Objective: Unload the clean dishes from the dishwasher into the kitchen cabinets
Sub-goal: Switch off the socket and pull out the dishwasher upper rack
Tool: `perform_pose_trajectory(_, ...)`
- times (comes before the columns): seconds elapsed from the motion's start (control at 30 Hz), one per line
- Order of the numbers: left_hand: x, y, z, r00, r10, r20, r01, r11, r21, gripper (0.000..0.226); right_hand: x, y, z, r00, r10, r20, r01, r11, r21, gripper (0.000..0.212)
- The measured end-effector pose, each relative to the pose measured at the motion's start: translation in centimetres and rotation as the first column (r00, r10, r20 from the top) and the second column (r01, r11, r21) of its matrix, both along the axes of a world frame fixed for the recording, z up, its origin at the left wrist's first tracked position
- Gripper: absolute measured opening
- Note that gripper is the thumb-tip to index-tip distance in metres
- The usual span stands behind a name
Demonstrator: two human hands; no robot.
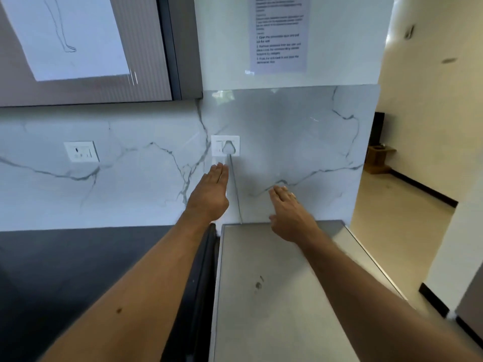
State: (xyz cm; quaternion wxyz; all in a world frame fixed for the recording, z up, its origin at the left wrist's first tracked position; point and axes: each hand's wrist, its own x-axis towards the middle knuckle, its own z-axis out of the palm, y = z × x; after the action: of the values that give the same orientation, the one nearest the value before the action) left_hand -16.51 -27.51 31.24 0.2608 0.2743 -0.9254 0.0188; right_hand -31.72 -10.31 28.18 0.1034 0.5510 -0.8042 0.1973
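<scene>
Grey countertop [274,296] below marble wall [130,178]

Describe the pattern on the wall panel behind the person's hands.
White marble wall panel with thin grey veins, seen best in the head view.

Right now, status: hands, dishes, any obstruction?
Left hand open, empty, raised before the marble wall. Right hand open, empty, over the grey appliance top. No dishes or racks in view. White cord hangs from the wall socket between the hands.
</scene>
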Motion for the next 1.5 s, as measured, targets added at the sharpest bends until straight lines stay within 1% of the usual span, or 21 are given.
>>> perform_pose_trajectory(0.2, -4.7, -8.2, 2.0, 1.0, 0.005, -0.03, -0.005, 1.0, 0.012, 0.067, -3.4, -7.6, 0.6, 1.0, -0.02, 0.012, 0.019, 1.0, 0.017, 0.072)
perform_pose_trajectory(0.3, -6.7, -11.7, 2.0, 0.998, -0.019, -0.054, 0.021, 0.999, 0.048, 0.062, -5.0, -10.8, 0.4, 0.999, -0.024, 0.021, 0.023, 0.999, 0.027, 0.072)
perform_pose_trajectory(0.4, -8.7, -15.0, 1.5, 0.996, -0.049, -0.074, 0.053, 0.997, 0.052, 0.046, -6.4, -13.7, -0.6, 1.0, -0.024, -0.009, 0.025, 1.0, 0.017, 0.071)
perform_pose_trajectory(0.5, -10.9, -17.8, 1.1, 0.995, -0.062, -0.08, 0.066, 0.997, 0.041, 0.031, -8.0, -16.4, -2.3, 1.0, -0.024, -0.005, 0.024, 0.999, 0.032, 0.07)
perform_pose_trajectory(0.67, -13.8, -21.3, 0.6, 0.996, -0.062, -0.061, 0.065, 0.997, 0.04, 0.033, -9.9, -19.1, -4.4, 0.999, -0.035, 0.019, 0.033, 0.995, 0.091, 0.07)
perform_pose_trajectory(0.8, -14.9, -23.0, 0.2, 0.999, -0.02, -0.025, 0.021, 0.998, 0.062, 0.036, -10.6, -19.9, -5.6, 0.998, -0.049, 0.04, 0.044, 0.991, 0.122, 0.07)
perform_pose_trajectory(0.93, -15.6, -23.9, 0.2, 0.999, -0.044, -0.022, 0.046, 0.994, 0.1, 0.053, -10.9, -19.9, -6.4, 0.998, -0.05, 0.036, 0.044, 0.988, 0.147, 0.07)
perform_pose_trajectory(0.97, -15.7, -24.1, 0.4, 0.999, -0.049, -0.022, 0.051, 0.994, 0.1, 0.053, -11.0, -19.9, -6.5, 0.998, -0.048, 0.032, 0.043, 0.988, 0.15, 0.07)
perform_pose_trajectory(1.1, -15.7, -24.4, 1.4, 0.996, -0.075, -0.051, 0.081, 0.987, 0.139, 0.042, -11.2, -19.3, -6.4, 0.998, -0.055, 0.028, 0.05, 0.986, 0.159, 0.071)
perform_pose_trajectory(1.2, -15.2, -23.4, 1.0, 0.99, -0.088, -0.113, 0.103, 0.985, 0.135, 0.043, -11.2, -18.4, -6.1, 0.997, -0.071, 0.036, 0.065, 0.987, 0.144, 0.072)
perform_pose_trajectory(1.3, -14.9, -20.9, -0.5, 0.974, -0.159, -0.162, 0.183, 0.973, 0.144, 0.044, -10.7, -17.3, -5.9, 0.997, -0.07, 0.045, 0.064, 0.989, 0.13, 0.071)
perform_pose_trajectory(1.43, -13.7, -16.3, -3.0, 0.971, -0.15, -0.185, 0.198, 0.94, 0.279, 0.06, -9.1, -14.8, -5.8, 0.998, -0.032, 0.059, 0.027, 0.996, 0.086, 0.07)
perform_pose_trajectory(1.5, -12.6, -12.8, -4.3, 0.955, -0.125, -0.269, 0.216, 0.913, 0.345, 0.058, -8.1, -12.8, -5.9, 0.996, -0.019, 0.09, 0.012, 0.998, 0.07, 0.069)
